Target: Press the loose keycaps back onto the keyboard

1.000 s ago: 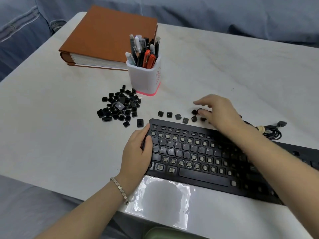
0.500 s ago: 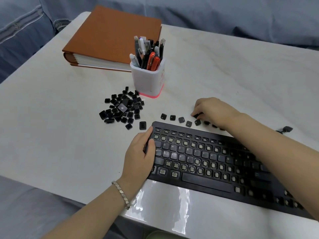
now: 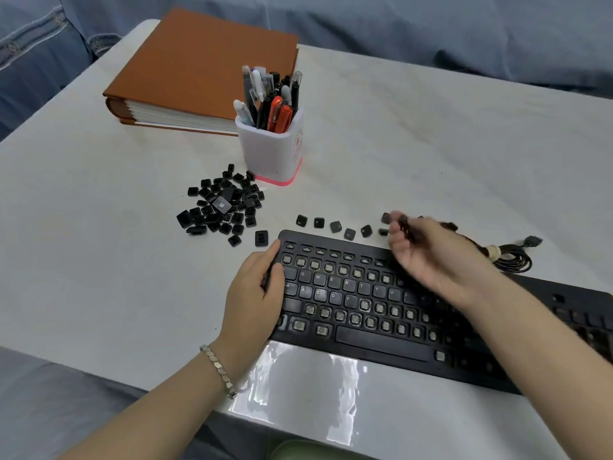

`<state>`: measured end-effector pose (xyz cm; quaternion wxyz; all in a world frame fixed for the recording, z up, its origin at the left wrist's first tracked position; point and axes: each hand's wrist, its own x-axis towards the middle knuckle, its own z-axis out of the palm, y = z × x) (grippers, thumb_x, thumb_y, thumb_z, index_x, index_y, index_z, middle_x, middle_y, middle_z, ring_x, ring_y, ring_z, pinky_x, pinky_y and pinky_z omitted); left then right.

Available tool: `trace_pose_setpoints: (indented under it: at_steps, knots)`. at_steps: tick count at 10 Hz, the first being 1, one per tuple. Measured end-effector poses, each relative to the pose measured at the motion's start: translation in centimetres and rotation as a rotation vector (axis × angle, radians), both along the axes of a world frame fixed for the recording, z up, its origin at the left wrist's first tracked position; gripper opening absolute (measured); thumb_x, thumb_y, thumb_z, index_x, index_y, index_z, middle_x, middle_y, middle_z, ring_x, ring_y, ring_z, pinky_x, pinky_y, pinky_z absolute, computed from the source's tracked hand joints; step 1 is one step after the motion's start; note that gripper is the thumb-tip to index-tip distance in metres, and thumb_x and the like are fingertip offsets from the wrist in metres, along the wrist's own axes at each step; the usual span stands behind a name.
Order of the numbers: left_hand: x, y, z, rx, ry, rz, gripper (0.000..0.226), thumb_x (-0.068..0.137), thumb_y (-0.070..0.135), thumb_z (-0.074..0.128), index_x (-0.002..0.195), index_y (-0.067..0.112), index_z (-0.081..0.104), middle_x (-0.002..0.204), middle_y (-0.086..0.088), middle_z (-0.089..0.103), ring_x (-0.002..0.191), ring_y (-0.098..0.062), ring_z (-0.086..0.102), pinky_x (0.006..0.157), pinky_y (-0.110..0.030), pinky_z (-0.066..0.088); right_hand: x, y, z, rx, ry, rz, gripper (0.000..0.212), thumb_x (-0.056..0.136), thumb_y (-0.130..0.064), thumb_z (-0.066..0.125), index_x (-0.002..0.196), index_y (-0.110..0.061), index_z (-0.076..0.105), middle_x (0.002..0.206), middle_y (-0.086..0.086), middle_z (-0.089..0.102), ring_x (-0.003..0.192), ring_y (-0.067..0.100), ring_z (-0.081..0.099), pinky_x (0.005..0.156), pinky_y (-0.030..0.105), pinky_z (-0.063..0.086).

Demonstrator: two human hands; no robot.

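Where legible, keyboard [image 3: 365, 346] legends QWERTY, ASDF; keycaps [image 3: 318, 222] N, X

Place: office or study desk
Signs: pen cup [image 3: 269, 154]; brown binder [image 3: 199, 64] just behind it; keyboard [image 3: 381, 346] in front of it

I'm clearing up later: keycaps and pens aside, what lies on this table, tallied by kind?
Brown hardcover album: 1
White plastic pen cup with pink base: 1
Black computer keyboard: 1
Coiled black cable: 1
Total: 4
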<state>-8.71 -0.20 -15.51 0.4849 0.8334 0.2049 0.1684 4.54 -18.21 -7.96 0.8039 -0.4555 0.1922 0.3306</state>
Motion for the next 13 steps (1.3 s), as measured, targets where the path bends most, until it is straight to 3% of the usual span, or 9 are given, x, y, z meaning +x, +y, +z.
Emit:
trace_pose_setpoints:
  at_steps: [1, 3, 4, 5, 6, 8, 9, 11, 13]
  knots:
    - [0.0, 0.0, 0.0, -0.006, 0.002, 0.003, 0.037, 0.096, 0.005, 0.046, 0.131, 0.015, 0.054, 0.103, 0.017, 0.056, 0.092, 0.014, 0.051, 0.077, 0.002, 0.033, -2.7, -1.2, 0.3, -0.036, 0.062, 0.059, 0.019, 0.093, -0.007, 0.043, 0.088, -0.001, 0.060, 0.064, 0.005, 0.055, 0.049, 0.006, 0.049, 0.042, 0.012, 0.044]
    - [0.0, -0.1, 0.0, -0.014, 0.013, 0.006, 0.037, 0.097, 0.007, 0.045, 0.132, 0.017, 0.053, 0.103, 0.018, 0.056, 0.093, 0.015, 0.050, 0.077, 0.003, 0.032, -6.9, -2.8, -1.4, -0.356, -0.244, 0.225, 0.012, 0.089, -0.005, 0.052, 0.093, -0.007, 0.064, 0.066, 0.002, 0.066, 0.056, 0.004, 0.057, 0.055, 0.012, 0.049]
    - [0.0, 0.0, -0.2, 0.015, 0.015, 0.007, 0.037, 0.096, 0.006, 0.046, 0.132, 0.015, 0.054, 0.104, 0.019, 0.055, 0.094, 0.014, 0.049, 0.079, 0.002, 0.032, -7.5, -2.9, -1.5, -0.571, -0.513, 0.310, 0.015, 0.081, -0.001, 0.064, 0.088, -0.013, 0.067, 0.060, -0.003, 0.062, 0.053, 0.004, 0.056, 0.059, 0.010, 0.046]
    - [0.0, 0.0, -0.2, 0.015, 0.021, 0.008, 0.038, 0.096, 0.006, 0.046, 0.132, 0.016, 0.053, 0.102, 0.017, 0.056, 0.093, 0.014, 0.050, 0.078, 0.003, 0.031, -8.1, -2.7, -1.5, -0.627, -0.608, 0.318, 0.021, 0.074, 0.000, 0.071, 0.089, -0.015, 0.067, 0.056, -0.005, 0.056, 0.049, 0.006, 0.053, 0.059, 0.008, 0.043]
    - [0.0, 0.0, -0.2, 0.020, 0.023, 0.008, 0.038, 0.096, 0.007, 0.046, 0.132, 0.016, 0.053, 0.102, 0.017, 0.056, 0.092, 0.013, 0.050, 0.078, 0.003, 0.031, -8.2, -2.6, -1.7, -0.627, -0.604, 0.302, 0.027, 0.070, 0.001, 0.075, 0.087, -0.018, 0.069, 0.065, 0.000, 0.060, 0.053, 0.007, 0.052, 0.059, 0.009, 0.045]
    - [0.1, 0.0, -0.3, 0.013, 0.017, 0.011, 0.037, 0.096, 0.006, 0.046, 0.131, 0.015, 0.054, 0.107, 0.020, 0.055, 0.097, 0.017, 0.048, 0.080, 0.004, 0.030, -8.1, -3.2, -2.2, -0.779, -0.752, 0.318, 0.027, 0.070, -0.011, 0.078, 0.082, -0.033, 0.068, 0.052, -0.011, 0.052, 0.058, 0.002, 0.050, 0.064, 0.007, 0.040]
    - [0.1, 0.0, -0.4, 0.017, 0.014, 0.012, 0.037, 0.096, 0.006, 0.046, 0.131, 0.014, 0.054, 0.107, 0.019, 0.055, 0.097, 0.018, 0.048, 0.081, 0.004, 0.030, -8.1, -3.3, -2.4, -0.809, -0.790, 0.307, 0.028, 0.073, -0.010, 0.075, 0.085, -0.034, 0.066, 0.061, -0.008, 0.052, 0.056, 0.003, 0.045, 0.058, 0.008, 0.038]
    - [0.1, 0.1, -0.5, 0.019, 0.006, 0.012, 0.036, 0.096, 0.005, 0.046, 0.130, 0.013, 0.055, 0.107, 0.020, 0.055, 0.097, 0.019, 0.047, 0.082, 0.004, 0.030, -8.3, -3.0, -2.5, -0.864, -0.887, 0.339, 0.037, 0.075, -0.008, 0.073, 0.078, -0.042, 0.058, 0.075, 0.004, 0.064, 0.068, 0.004, 0.054, 0.062, 0.008, 0.042]
    - [0.1, 0.0, -0.4, 0.021, -0.006, 0.008, 0.036, 0.096, 0.003, 0.047, 0.130, 0.013, 0.055, 0.105, 0.022, 0.054, 0.097, 0.021, 0.046, 0.081, 0.005, 0.028, -8.2, -2.5, -3.4, -1.016, -1.081, 0.254, 0.026, 0.067, -0.010, 0.080, 0.083, -0.025, 0.067, 0.059, -0.009, 0.047, 0.075, 0.006, 0.050, 0.066, 0.005, 0.036]
